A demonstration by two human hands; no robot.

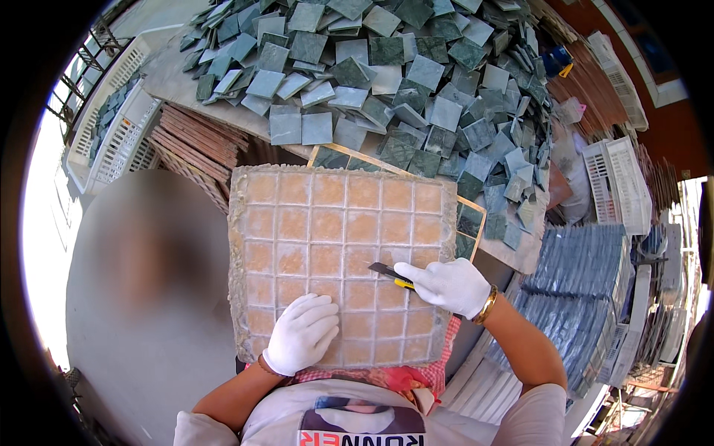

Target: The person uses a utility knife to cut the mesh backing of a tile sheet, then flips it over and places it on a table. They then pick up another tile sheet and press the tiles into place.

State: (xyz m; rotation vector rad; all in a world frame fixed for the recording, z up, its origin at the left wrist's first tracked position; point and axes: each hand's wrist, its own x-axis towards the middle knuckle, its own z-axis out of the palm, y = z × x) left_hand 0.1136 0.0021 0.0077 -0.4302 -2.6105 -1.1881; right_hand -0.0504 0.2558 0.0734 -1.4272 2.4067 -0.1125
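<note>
Clasping knife (388, 272), right hand (451, 287) curled; left hand (301, 337) half-curled on panel (327, 229).

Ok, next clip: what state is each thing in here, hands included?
Gridded slab, lying flat, edges rough and crusted
Utility knife, gripped, dark blade out over the slab
Right hand, gloved, closed around the knife
Left hand, gloved, resting on the slab, holding nothing
Green tiles, loose, heaped
Wooden frame, partly covered by the slab
White crate at left, holding tiles
Brown slabs, stacked
Bluish sheets at right, stacked in rows
</note>
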